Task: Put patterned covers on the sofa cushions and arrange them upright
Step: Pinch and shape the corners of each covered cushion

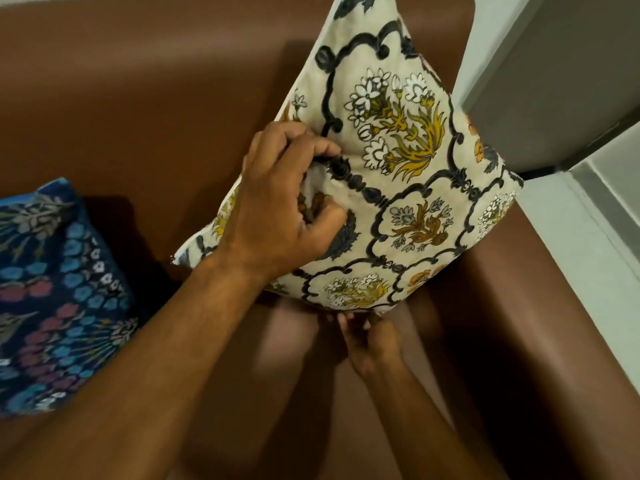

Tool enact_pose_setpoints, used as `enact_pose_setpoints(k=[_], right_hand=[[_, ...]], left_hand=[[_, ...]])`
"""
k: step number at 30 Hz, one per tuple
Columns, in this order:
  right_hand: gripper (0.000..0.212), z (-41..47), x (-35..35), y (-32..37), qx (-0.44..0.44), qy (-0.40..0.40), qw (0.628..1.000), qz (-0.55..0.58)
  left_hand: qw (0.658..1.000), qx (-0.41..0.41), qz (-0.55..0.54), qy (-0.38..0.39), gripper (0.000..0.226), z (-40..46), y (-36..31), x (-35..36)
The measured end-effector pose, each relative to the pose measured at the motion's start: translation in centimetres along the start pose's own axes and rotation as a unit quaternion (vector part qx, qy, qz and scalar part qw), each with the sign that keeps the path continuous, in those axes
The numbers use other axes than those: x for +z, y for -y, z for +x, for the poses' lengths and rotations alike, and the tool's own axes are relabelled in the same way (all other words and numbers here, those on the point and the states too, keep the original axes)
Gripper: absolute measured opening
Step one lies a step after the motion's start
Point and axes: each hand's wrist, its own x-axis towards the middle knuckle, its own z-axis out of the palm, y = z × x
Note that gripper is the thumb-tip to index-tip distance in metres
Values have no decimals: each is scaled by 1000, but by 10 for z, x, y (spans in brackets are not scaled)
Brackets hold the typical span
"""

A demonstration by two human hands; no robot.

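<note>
A cream cushion (408,161) with a black lattice and yellow flower print stands on one corner on the brown sofa seat, tilted toward the armrest. My left hand (280,202) pinches a fold of its cover at the left side. Below it, my right hand (370,341) grips the bottom edge of the cushion; its fingertips are partly hidden under the fabric. A dark blue floral cushion (59,299) lies at the left on the seat, apart from both hands.
The brown leather sofa (138,116) fills the view, its backrest behind and its armrest (540,306) at the right. A white wall and a grey panel (561,81) rise beyond the armrest.
</note>
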Motion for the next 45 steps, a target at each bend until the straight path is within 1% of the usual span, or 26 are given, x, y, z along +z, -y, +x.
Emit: enact_pose_setpoints(k=[4, 7, 9, 11, 13, 15, 17, 18, 19, 20, 21, 23, 24, 26, 27, 28, 30, 31, 33, 34, 37, 38, 40, 42, 43, 45], right_hand=[[22, -13, -6, -20, -23, -31, 999, -20], [37, -32, -15, -60, -23, -31, 995, -90], [40, -50, -11, -102, -11, 0, 988, -154], [43, -59, -1, -142, -12, 49, 969, -242], [62, -69, 18, -186, -41, 123, 929, -348], [83, -78, 38, -219, -85, 200, 864, -454], [94, -84, 53, -240, -115, 265, 804, -519], [95, -85, 58, -249, -128, 291, 780, -538], [93, -86, 64, -257, -132, 297, 773, -545], [92, -85, 69, -262, -135, 295, 778, -538], [93, -82, 71, -267, -121, 278, 799, -520], [92, -82, 72, -282, -109, 260, 836, -471], [91, -83, 65, -292, -116, 256, 848, -450], [105, -85, 50, -315, -93, 238, 877, -407], [108, -89, 45, -327, -72, 235, 891, -382], [99, -95, 44, -337, -51, 224, 899, -372], [58, -111, 52, -353, -3, 213, 908, -361], [42, -114, 58, -360, 13, 206, 910, -359], [26, -116, 69, -367, 16, 171, 918, -356], [27, -113, 75, -370, 9, 159, 923, -350], [51, -106, 88, -379, -26, 123, 933, -337], [52, -104, 88, -382, -45, 108, 932, -344], [44, -110, 86, -386, -95, 54, 918, -381], [37, -119, 82, -388, -119, -14, 892, -436], [35, -122, 80, -389, -79, -25, 896, -436], [20, -128, 80, -391, 22, 4, 934, -357]], left_hand=[[999, -26, -32, -4, 49, -38, 7, -29], [998, -63, -12, -19, 48, -96, 28, -78], [994, -100, 28, -33, 48, -141, 57, -127], [982, -159, 71, -68, 51, -179, 86, -181], [958, -211, 146, -130, 62, -206, 117, -244], [921, -288, 165, -201, 84, -221, 154, -298], [887, -392, 93, -227, 118, -225, 185, -331], [874, -431, 33, -219, 132, -225, 196, -341], [868, -455, -21, -196, 141, -221, 202, -346], [869, -462, -56, -166, 144, -217, 204, -348], [876, -455, -68, -143, 144, -212, 204, -349], [895, -419, -81, -132, 140, -201, 199, -352], [908, -389, -82, -131, 138, -194, 195, -354], [940, -317, -63, -113, 133, -174, 183, -357], [953, -282, -39, -100, 132, -163, 177, -357], [965, -248, -14, -84, 131, -152, 172, -356], [977, -206, 36, -47, 130, -131, 161, -352], [978, -201, 54, -28, 130, -124, 160, -348], [975, -210, 69, 5, 130, -118, 169, -343], [973, -217, 73, 19, 131, -117, 176, -340], [970, -233, 63, 43, 127, -125, 192, -335], [971, -231, 42, 45, 122, -128, 195, -336], [975, -217, -13, 31, 108, -137, 199, -337], [984, -179, 4, -17, 89, -147, 200, -338], [985, -160, 38, -47, 75, -152, 200, -336], [982, -149, 81, -88, 47, -162, 201, -330]])
